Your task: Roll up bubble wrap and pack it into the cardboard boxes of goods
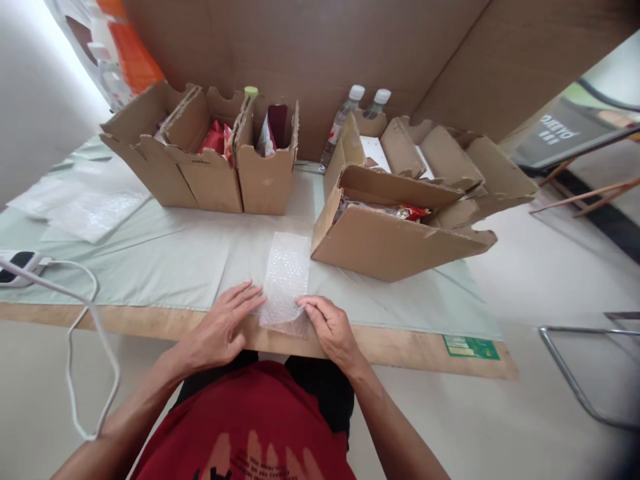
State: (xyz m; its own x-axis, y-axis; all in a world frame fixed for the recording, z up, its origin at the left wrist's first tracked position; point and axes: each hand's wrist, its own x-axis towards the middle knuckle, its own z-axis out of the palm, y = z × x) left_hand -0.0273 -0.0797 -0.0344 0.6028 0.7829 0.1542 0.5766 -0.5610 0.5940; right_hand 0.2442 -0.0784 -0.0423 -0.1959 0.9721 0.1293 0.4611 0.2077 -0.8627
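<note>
A clear bubble-wrap bag [286, 277] lies flat on the cloth at the table's front edge, its lower end reaching over the wooden rim. My left hand [225, 323] rests to its left, fingers stretched out, the tips at the bag's left edge. On the other side my right hand [330, 327] pinches the bag's lower right edge between thumb and fingers. Whether anything is inside the bag I cannot tell; it looks thin and flat.
Cardboard bins [265, 183] with red packets stand at the back left. Another cardboard bin [385, 243] is close on the right, with more behind it. Plastic bottles [340, 123] stand at the back. Bubble-wrap sheets [90, 200] lie left, near a white cable [95, 313].
</note>
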